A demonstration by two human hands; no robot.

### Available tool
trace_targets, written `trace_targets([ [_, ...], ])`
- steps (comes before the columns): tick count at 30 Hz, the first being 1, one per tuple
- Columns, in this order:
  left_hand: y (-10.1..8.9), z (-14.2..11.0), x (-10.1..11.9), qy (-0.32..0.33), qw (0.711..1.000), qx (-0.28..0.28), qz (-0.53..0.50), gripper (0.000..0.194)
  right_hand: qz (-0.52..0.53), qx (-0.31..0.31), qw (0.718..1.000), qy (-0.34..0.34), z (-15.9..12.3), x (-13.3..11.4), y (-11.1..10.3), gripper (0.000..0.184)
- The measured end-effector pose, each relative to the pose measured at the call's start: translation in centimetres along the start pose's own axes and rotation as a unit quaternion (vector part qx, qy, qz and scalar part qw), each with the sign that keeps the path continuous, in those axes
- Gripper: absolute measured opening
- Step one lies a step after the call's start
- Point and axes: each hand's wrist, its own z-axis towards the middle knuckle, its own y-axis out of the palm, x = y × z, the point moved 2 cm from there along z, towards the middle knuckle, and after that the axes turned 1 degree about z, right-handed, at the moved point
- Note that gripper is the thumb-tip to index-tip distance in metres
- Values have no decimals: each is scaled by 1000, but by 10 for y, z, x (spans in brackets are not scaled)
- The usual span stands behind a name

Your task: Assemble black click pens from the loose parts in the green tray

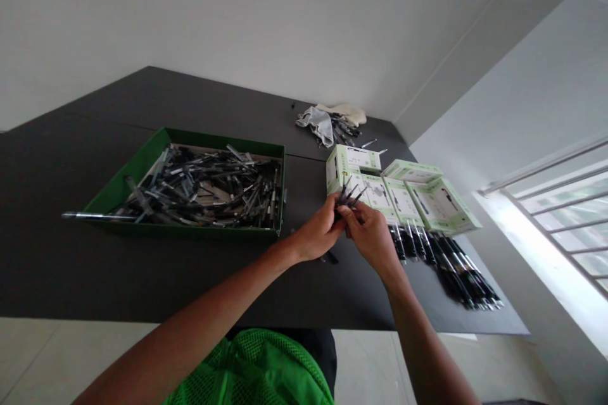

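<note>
Several dark pens (pixel 350 195) stand fanned out between my two hands, their thin tips pointing up and away from me. My left hand (pixel 317 232) is closed around their lower part from the left. From the right, the fingers of my right hand (pixel 373 235) pinch the same bunch, so both hands touch each other. My palms hide the lower ends of the pens. Just beyond my fingers are white and light-green pen boxes (pixel 354 157). Rows of black pens (pixel 468 272) lie on the table to the right of my right hand.
A green tray (pixel 128 168) heaped with loose pen parts (pixel 213 186) stands on the dark table (pixel 156 278); one clear tube (pixel 97 216) juts over its left corner. Grey and cream cloths (pixel 317 125) lie at the back with more pens. A barred window (pixel 565 209) is at right.
</note>
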Motion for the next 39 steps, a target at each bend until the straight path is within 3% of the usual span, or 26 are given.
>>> trace_targets([
  [3,-2,2,-3,1,1000,21,-21,33,-160,32,986,-31,-7,-17,1,47],
  [6,-3,2,-4,2,999,35,-30,32,-309,45,950,1,-16,-34,1,48],
  [9,-3,1,-7,-11,999,36,-30,35,-339,61,939,10,-15,-42,-9,50],
  [12,-4,1,-7,-21,999,29,-32,41,-243,83,964,-67,0,-41,-26,54],
  [14,-4,2,-6,-19,999,19,-36,44,-120,16,986,-117,14,-36,-31,59],
  [16,-4,3,-4,-15,999,4,-41,46,-1,-83,989,-126,25,-32,-31,60],
  [19,-3,3,0,-15,999,-15,-42,45,93,-145,977,-126,33,-34,-26,56],
  [25,-3,-7,11,-36,998,-32,-27,31,218,-134,960,-114,31,-47,-17,41],
  [28,-4,-16,19,-48,998,-38,-19,25,308,-128,932,-141,36,-60,-23,37],
  [31,-6,-26,29,-62,997,-41,-19,25,388,-98,899,-179,48,-81,-43,35],
  [35,-11,-47,54,-87,993,-43,-65,28,399,-17,896,-196,68,-100,-70,35],
  [37,-19,-60,72,-96,987,-44,-118,29,362,-22,915,-174,76,-96,-65,33],
  [39,-33,-72,91,-112,980,-42,-158,31,252,-84,955,-134,80,-81,-43,33],
])
